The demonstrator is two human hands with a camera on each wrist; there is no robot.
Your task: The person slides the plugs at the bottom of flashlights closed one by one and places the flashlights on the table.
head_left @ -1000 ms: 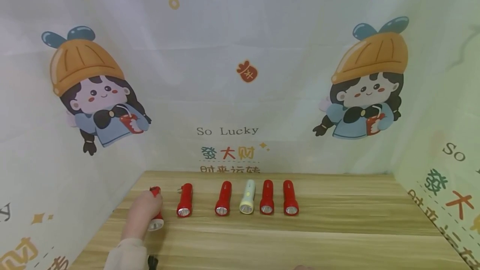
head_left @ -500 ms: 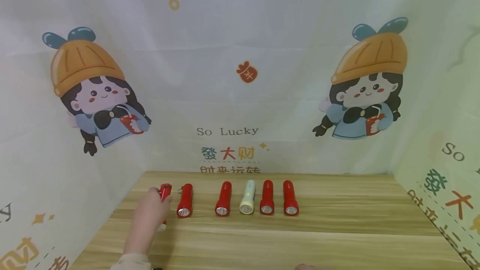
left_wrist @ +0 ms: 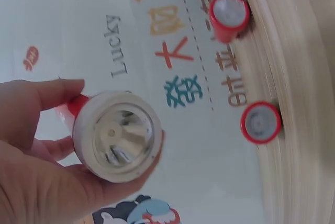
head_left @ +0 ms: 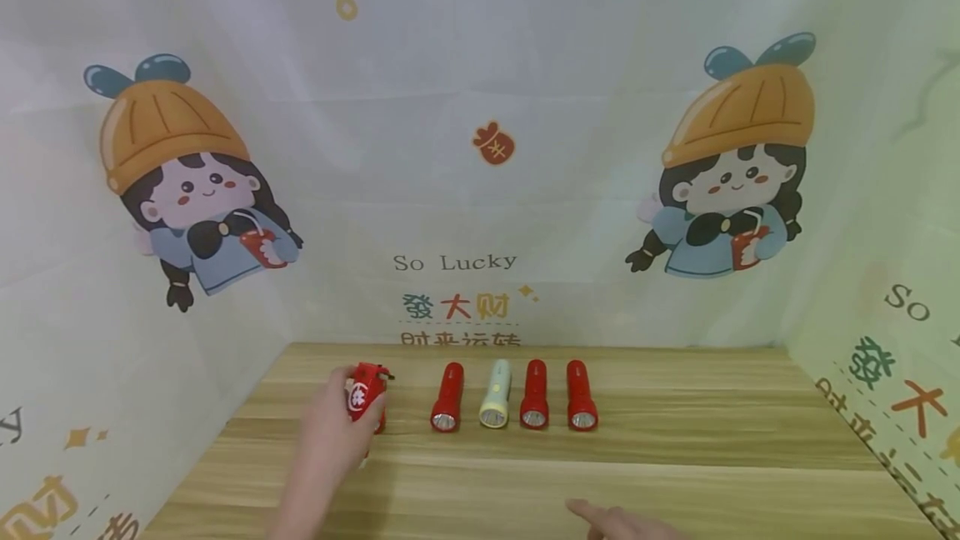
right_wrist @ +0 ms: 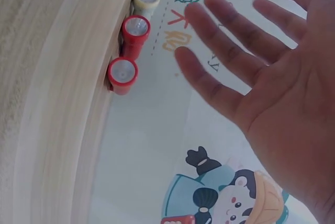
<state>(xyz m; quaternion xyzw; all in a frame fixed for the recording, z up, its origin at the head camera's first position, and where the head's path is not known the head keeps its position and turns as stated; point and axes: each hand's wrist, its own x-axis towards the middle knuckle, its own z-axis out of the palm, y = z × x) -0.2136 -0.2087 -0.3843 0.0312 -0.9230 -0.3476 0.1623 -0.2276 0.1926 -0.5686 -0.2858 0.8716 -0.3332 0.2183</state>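
Note:
My left hand (head_left: 337, 427) grips a red flashlight (head_left: 365, 386) with a white emblem, lifted off the table at the left of the row. In the left wrist view its wide white head (left_wrist: 118, 136) faces the camera, with thumb and fingers round the body. Behind it another red flashlight (left_wrist: 260, 122) stays on the table, mostly covered by the held one in the head view. My right hand (right_wrist: 282, 82) holds nothing; its fingers are spread and straight, palm in view. It hovers at the table's front, apart from the flashlights.
To the right along the wooden table (head_left: 600, 482) lie a red flashlight (head_left: 447, 397), a pale one with a yellowish rim (head_left: 497, 394) and two more red ones, lenses toward me. A printed cloth (head_left: 570, 215) hangs behind and at both sides.
My left hand has raised the white-headed flashlight and carried it right, in front of the neighbouring red one. My right hand has come farther into view at the bottom.

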